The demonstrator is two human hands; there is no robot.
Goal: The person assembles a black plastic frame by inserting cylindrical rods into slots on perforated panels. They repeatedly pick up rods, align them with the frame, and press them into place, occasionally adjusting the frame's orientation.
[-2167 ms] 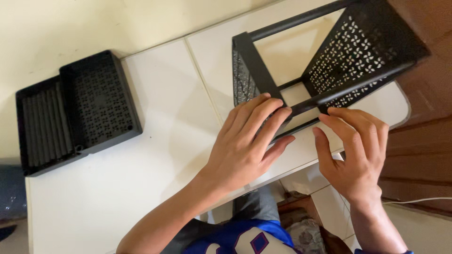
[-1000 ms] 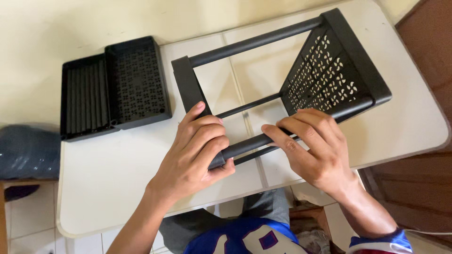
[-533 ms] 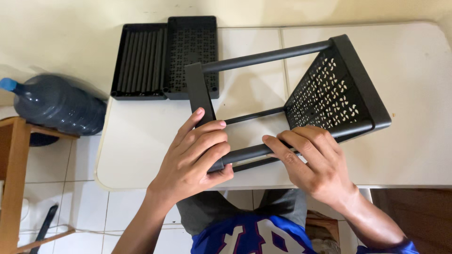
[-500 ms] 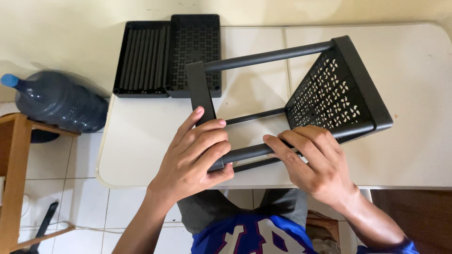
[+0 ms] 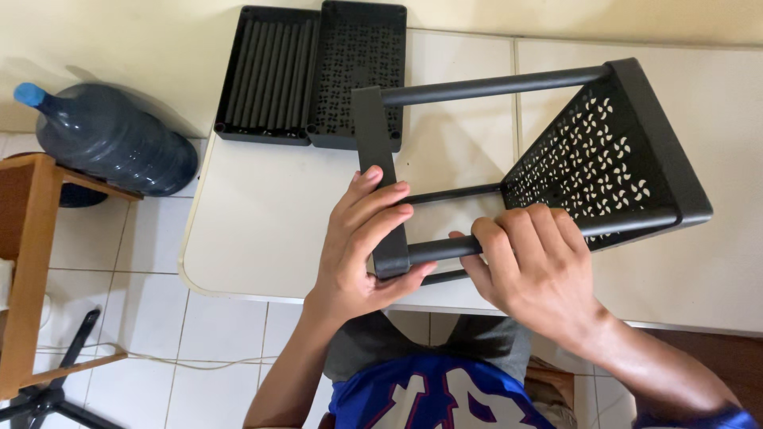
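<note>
- Black metal rack frame (image 5: 604,159): lies on its side on the white bench (image 5: 270,214), directly in front of the person. All places below are given relative to this frame.
- Near rod (image 5: 445,248): the frame's lowest bar, closest to the person. Its long axis runs left to right across the bench, rising slightly toward the perforated end panel (image 5: 592,171) on the right.
- Upright end bar (image 5: 380,183): the flat post at the frame's left end; the near rod meets it at its lower end, close to the bench edge.
- Left hand (image 5: 358,246): wrapped around the lower part of the upright end bar, fingers across its face and thumb under the joint with the near rod.
- Right hand (image 5: 528,266): closed over the near rod, just right of the joint, fingers curled over the top.
- Relation of note: both hands sit at the frame's near left corner, on either side of the joint; the left hand is the nearer to the joint itself.
- Two black trays (image 5: 314,75): side by side beyond the frame's left end, at the far edge of the bench, untouched.
- Blue water jug (image 5: 111,139): on the floor, well left of the frame.
</note>
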